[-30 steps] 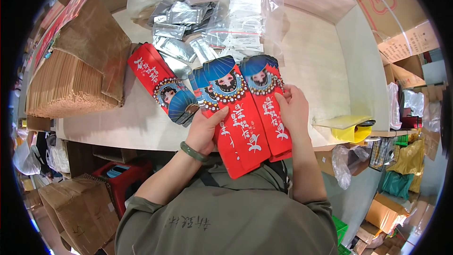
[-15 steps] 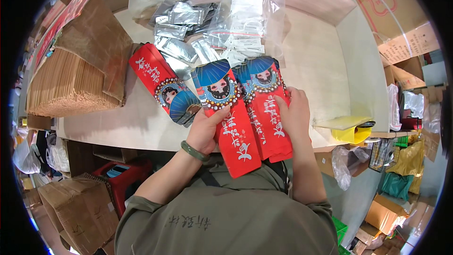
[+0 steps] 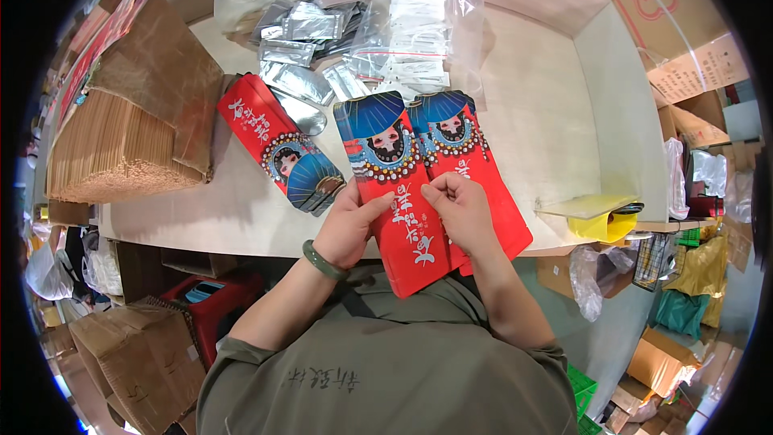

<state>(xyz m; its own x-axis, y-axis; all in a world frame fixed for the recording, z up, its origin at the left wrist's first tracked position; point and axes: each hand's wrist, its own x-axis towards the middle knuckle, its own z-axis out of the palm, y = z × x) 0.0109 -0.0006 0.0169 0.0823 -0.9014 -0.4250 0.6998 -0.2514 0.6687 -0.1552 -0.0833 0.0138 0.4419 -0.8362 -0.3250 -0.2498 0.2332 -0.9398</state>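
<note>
My left hand (image 3: 345, 225) grips a long red packet (image 3: 403, 238) by its left side, thumb on top. The packet carries a figure with a blue fan-shaped headdress, and its lower end overhangs the table edge. With thumb and fingertips closed, my right hand (image 3: 460, 208) pinches at that packet's right edge; exactly what lies between the fingertips is hidden. Beneath and beyond the right hand lies a fanned pile of like packets (image 3: 501, 209). Another stack of red packets (image 3: 256, 117) rests turned the other way, to the left of my hands.
Silver sachets (image 3: 299, 79) lie heaped behind the packets, beside a clear plastic bag (image 3: 419, 12) of white sachets. A big bundle of brown card (image 3: 121, 137) stands at the left. A yellow object (image 3: 596, 225) sits at the right front edge, near the table's side wall (image 3: 616, 113).
My right hand has moved left from the right-hand pile to the edge of the packet in my left hand. That packet has shifted slightly and the pile no longer sits in the right hand's grasp.
</note>
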